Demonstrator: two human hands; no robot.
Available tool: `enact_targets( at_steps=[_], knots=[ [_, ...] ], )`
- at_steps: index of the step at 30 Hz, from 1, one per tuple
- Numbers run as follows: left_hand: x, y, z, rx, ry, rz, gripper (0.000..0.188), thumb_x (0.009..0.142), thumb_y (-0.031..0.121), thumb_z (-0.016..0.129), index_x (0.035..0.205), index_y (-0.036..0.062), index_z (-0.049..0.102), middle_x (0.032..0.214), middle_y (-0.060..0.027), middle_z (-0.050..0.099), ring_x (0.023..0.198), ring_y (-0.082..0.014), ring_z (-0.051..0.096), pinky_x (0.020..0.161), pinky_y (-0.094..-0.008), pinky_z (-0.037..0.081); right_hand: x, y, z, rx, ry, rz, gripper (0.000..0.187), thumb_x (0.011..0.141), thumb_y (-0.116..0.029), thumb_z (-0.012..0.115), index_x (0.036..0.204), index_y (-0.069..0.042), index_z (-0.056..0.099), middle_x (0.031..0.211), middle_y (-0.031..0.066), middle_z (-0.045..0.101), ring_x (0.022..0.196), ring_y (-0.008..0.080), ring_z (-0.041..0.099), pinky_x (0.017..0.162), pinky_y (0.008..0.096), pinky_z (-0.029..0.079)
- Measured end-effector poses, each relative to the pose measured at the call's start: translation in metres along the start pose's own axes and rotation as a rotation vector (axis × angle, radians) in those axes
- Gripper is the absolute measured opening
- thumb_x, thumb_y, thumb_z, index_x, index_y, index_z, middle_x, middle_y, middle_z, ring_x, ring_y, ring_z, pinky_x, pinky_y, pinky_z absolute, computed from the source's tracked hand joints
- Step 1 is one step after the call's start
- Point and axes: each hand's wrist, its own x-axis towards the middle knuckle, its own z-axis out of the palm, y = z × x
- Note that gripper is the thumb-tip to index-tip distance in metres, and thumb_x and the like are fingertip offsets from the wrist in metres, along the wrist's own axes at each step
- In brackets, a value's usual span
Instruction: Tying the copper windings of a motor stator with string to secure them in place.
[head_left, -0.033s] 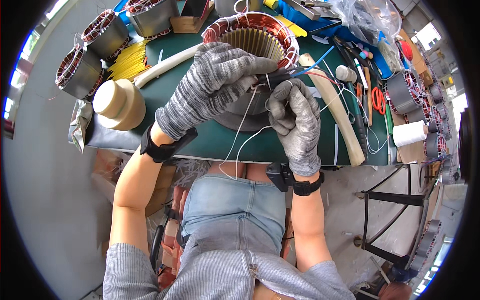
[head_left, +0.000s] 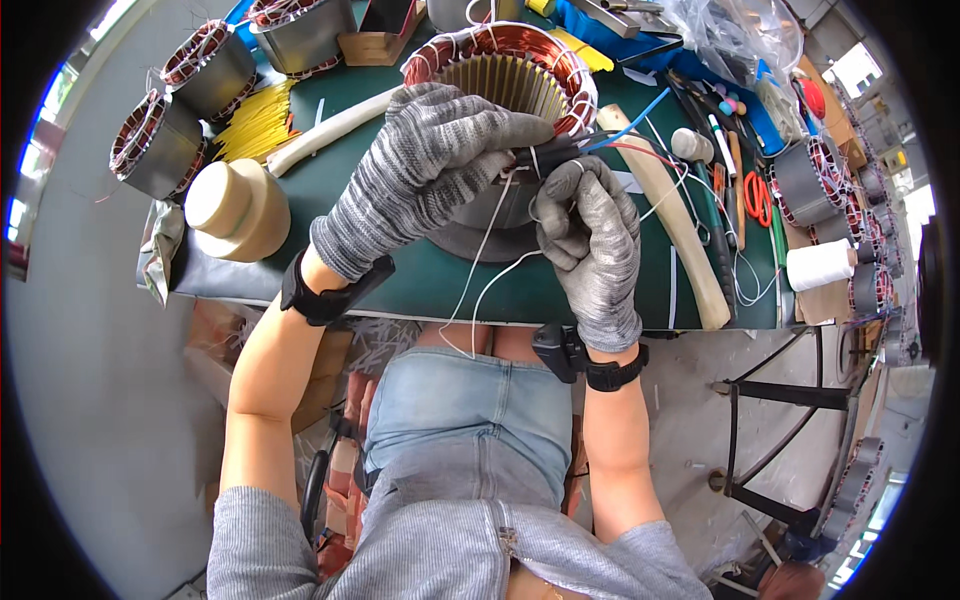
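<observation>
A stator (head_left: 500, 85) with copper windings (head_left: 530, 42) laced in white cord stands upright on the table, partly hidden by my gloved hands. From its near right side come black-sleeved lead wires (head_left: 562, 152), with a blue wire (head_left: 640, 122) and a red wire reaching right. My left hand (head_left: 420, 165) is closed at the near end of this bundle, thumb and fingers pinching it. My right hand (head_left: 597, 245), just below the leads, has curled fingers closed on a white cord (head_left: 487, 235). The cord loops down past the table edge and back up to the bundle.
More stators (head_left: 155, 145) stand at the left and back. Near them are a cream stepped block (head_left: 240, 210) and yellow strips (head_left: 255, 120). A pale bar (head_left: 670, 220), a mallet (head_left: 692, 147), orange-handled scissors (head_left: 757, 200) and a white thread spool (head_left: 820, 267) lie to the right.
</observation>
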Motion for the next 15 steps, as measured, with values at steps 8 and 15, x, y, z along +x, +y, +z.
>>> enact_targets(
  at_steps=[8, 15],
  knots=[
    [0.002, 0.005, 0.001, -0.04, 0.057, -0.072, 0.027, 0.082, 0.013, 0.058, 0.108, 0.0119, 0.063, 0.09, -0.0073, 0.065, 0.087, -0.0261, 0.059, 0.083, -0.0384, 0.043, -0.001, 0.004, 0.003, -0.029, 0.013, -0.032, 0.021, 0.093, -0.026, 0.047, 0.09, -0.007, 0.056, 0.065, 0.0014, 0.05, 0.043, 0.0, 0.023, 0.038, 0.0143, 0.02],
    [0.006, 0.001, 0.002, -0.155, 0.017, -0.089, 0.022, 0.081, 0.012, 0.059, 0.102, 0.006, 0.065, 0.081, -0.0067, 0.064, 0.077, -0.0229, 0.06, 0.076, -0.0334, 0.045, -0.006, 0.003, 0.011, -0.027, 0.067, -0.046, 0.021, 0.093, -0.025, 0.046, 0.09, -0.006, 0.056, 0.065, 0.0002, 0.049, 0.044, 0.0004, 0.024, 0.038, 0.0149, 0.02]
  ],
)
